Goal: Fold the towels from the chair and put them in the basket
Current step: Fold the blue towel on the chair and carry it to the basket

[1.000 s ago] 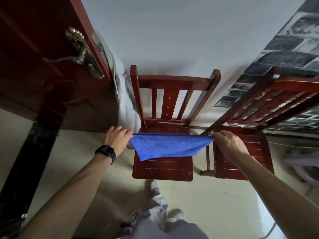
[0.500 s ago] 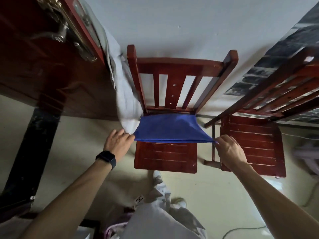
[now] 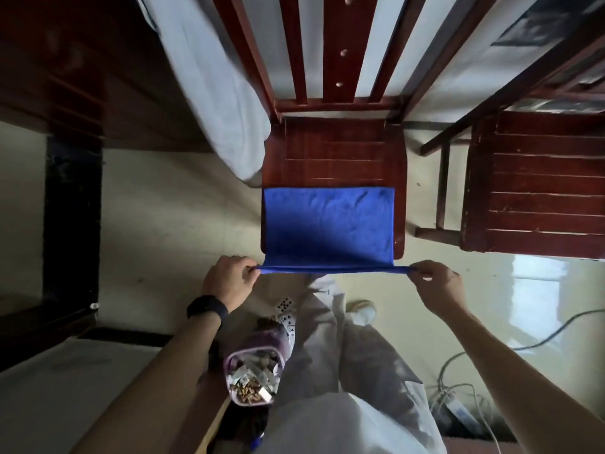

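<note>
Blue towel (image 3: 327,224) laid over front of chair seat, both hands pinching its near corners.

One blue towel: far edge lies straight across the middle of the red wooden chair (image 3: 340,149) seat, side edges run close along the seat's sides, near edge pulled taut just past the seat front. Left hand (image 3: 229,280) closed on the near-left corner, black smartwatch (image 3: 207,310) on that wrist; right hand (image 3: 435,283) closed on the near-right corner. Back half of seat bare. Two chairs counted: second red chair (image 3: 537,181) just beside on the right, narrow floor gap between. One grey-white cloth (image 3: 216,83) hangs at the seat's left rear corner. Open pale floor left of chair. One clear tub (image 3: 253,375) of small scraps below left forearm; cables (image 3: 465,385) on floor lower right.
</note>
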